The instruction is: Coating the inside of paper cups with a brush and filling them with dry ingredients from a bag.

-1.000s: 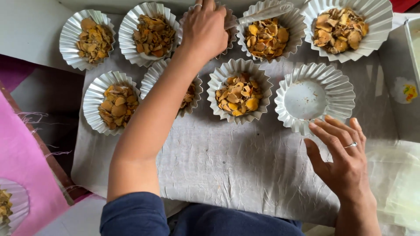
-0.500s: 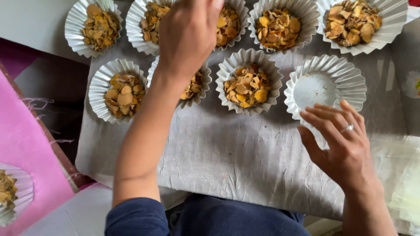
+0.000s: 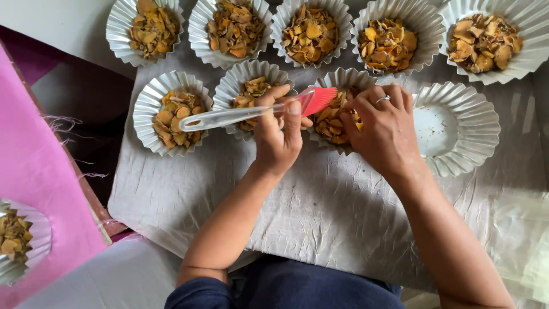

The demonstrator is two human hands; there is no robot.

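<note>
My left hand (image 3: 278, 133) grips a silicone brush (image 3: 260, 112) with a clear handle and red bristles, held level over the middle row of cups. The bristles (image 3: 318, 100) point right, over a fluted foil cup (image 3: 336, 83) filled with dry yellow-orange flakes. My right hand (image 3: 384, 127), wearing a ring, rests on that cup's right side with its fingers on the rim and flakes. Just right of it sits an empty fluted foil cup (image 3: 470, 127). Several more filled cups (image 3: 310, 31) line the back row.
The cups stand on a grey wrinkled cloth (image 3: 320, 217). A pink sheet (image 3: 40, 171) lies at the left with one more filled cup (image 3: 17, 240) on it. Clear plastic (image 3: 523, 229) lies at the right edge.
My left hand came back from the far row holding the brush and now sits over the middle row. My right hand moved left and up from the cloth onto the filled cup.
</note>
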